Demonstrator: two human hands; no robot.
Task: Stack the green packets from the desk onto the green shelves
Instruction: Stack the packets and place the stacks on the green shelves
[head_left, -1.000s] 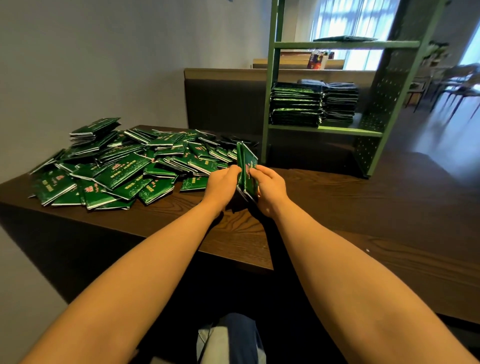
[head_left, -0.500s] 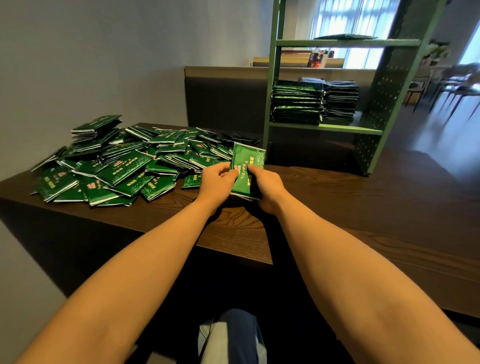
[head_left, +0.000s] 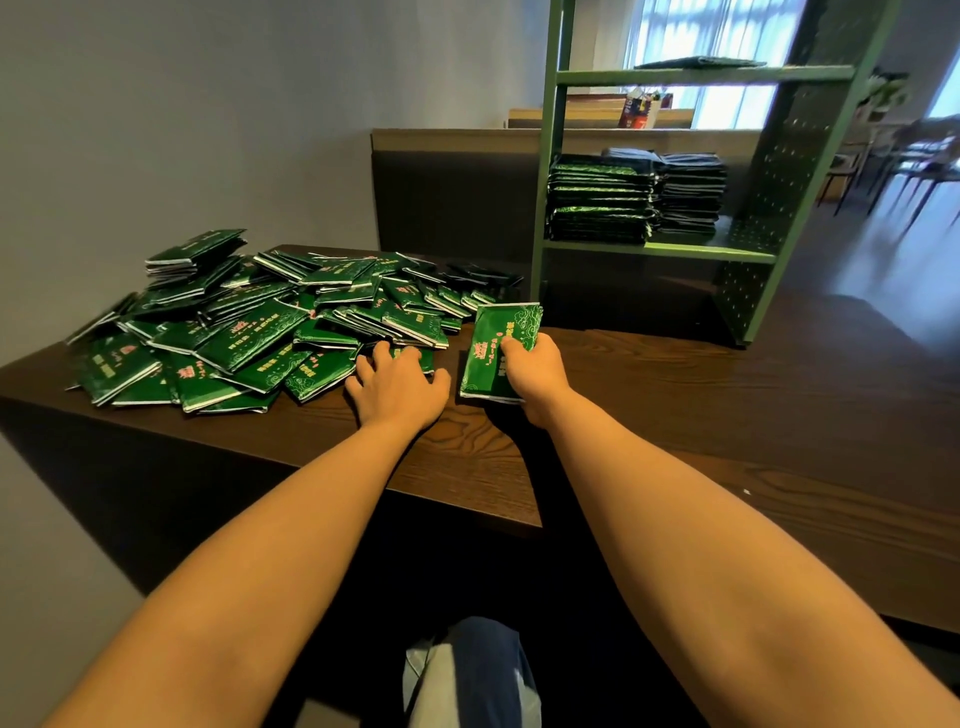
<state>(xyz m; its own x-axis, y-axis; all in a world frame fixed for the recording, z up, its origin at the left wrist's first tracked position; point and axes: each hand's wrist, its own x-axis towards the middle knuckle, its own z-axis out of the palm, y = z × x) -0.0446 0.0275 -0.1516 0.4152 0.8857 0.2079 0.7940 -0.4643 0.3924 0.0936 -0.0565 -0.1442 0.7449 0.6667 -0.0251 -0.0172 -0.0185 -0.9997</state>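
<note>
A loose heap of green packets covers the left part of the dark wooden desk. My right hand grips a small stack of green packets, face up, just above the desk. My left hand lies with spread fingers on a packet at the near edge of the heap. The green shelf unit stands at the back right of the desk. Its lower shelf carries two stacks of packets, and one flat packet lies on the upper shelf.
A grey wall runs along the left. A dark partition stands behind the desk. Beyond the shelf there are bright windows, and chairs at the far right. The right half of the desk shows bare wood.
My left hand has let go of the stack and moved left onto the heap's edge. My right hand now holds the stack alone, laid flatter.
</note>
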